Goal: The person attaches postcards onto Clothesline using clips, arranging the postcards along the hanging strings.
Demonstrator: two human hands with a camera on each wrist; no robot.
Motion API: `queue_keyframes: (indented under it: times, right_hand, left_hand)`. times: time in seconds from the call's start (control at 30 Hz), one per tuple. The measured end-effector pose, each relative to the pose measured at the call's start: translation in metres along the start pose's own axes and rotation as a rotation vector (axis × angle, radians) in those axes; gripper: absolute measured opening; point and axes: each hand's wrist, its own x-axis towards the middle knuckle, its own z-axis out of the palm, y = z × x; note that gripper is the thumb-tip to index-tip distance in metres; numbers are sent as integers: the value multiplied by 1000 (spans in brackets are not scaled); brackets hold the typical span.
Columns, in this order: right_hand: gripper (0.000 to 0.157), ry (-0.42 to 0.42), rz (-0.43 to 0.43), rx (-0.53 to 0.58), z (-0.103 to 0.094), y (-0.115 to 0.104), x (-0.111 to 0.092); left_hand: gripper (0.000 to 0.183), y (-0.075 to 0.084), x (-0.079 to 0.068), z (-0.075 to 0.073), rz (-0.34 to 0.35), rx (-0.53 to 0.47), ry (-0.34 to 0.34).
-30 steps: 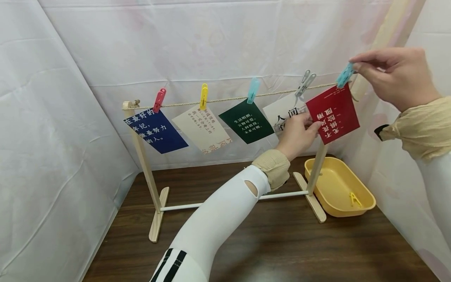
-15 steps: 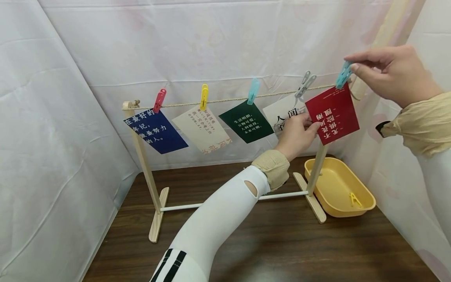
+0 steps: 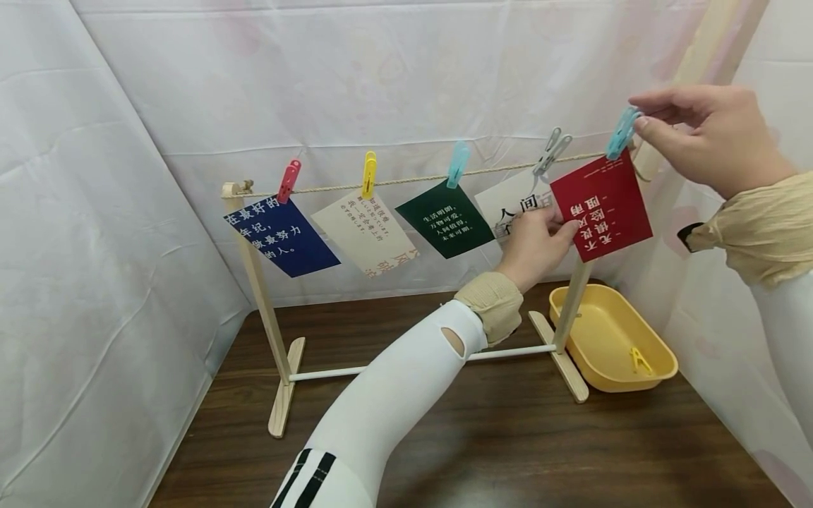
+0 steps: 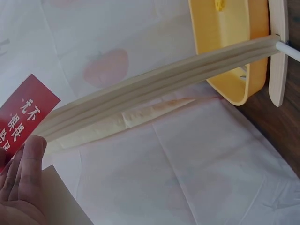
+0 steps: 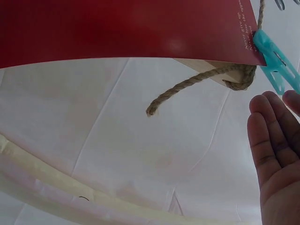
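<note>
A red card [image 3: 606, 197] with white lettering hangs tilted at the right end of the rope [image 3: 409, 180], under a light blue clothespin [image 3: 622, 132]. My left hand [image 3: 536, 243] pinches the card's lower left side, in front of a white card [image 3: 492, 197] on a grey clothespin [image 3: 551, 149]. Beside the blue clothespin is my right hand [image 3: 714, 137], its fingers loosened, thumb and index tips right at the clothespin's handles. In the right wrist view, straight fingers [image 5: 265, 136] lie just below that clothespin, and the rope's loose end hangs behind the red card.
Blue [image 3: 282, 236], cream [image 3: 367, 233] and green [image 3: 446, 220] cards hang from clothespins further left. A wooden stand [image 3: 259, 296] carries the rope on the dark table [image 3: 444, 430]. A yellow tray [image 3: 663, 360] holding a yellow clothespin [image 3: 640, 360] sits beside the right foot.
My right hand's fingers have loosened from the blue clothespin, which stays on the rope and red card. The red card's right edge has swung slightly right. My left hand has hardly moved.
</note>
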Motion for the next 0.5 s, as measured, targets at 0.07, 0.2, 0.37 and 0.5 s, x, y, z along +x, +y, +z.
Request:
queue_keyframes:
  times: [0.07,0.2,0.37,0.5]
  right_hand:
    - [38,16,8,15,-1,0,-1]
    - [30,66,18,50,-3,2,-5]
    - [21,138,3,65,-5,1,-12]
    - [32,184,-31,40,-3,1,-21]
  left_hand:
    - [18,-1,0,-1,0,25,4]
    - [19,-5,-2,-2,18,47,7]
    - [21,-12,-8,-5,45,54,-6]
    - [20,-17,-15,-8,63,12,-43]
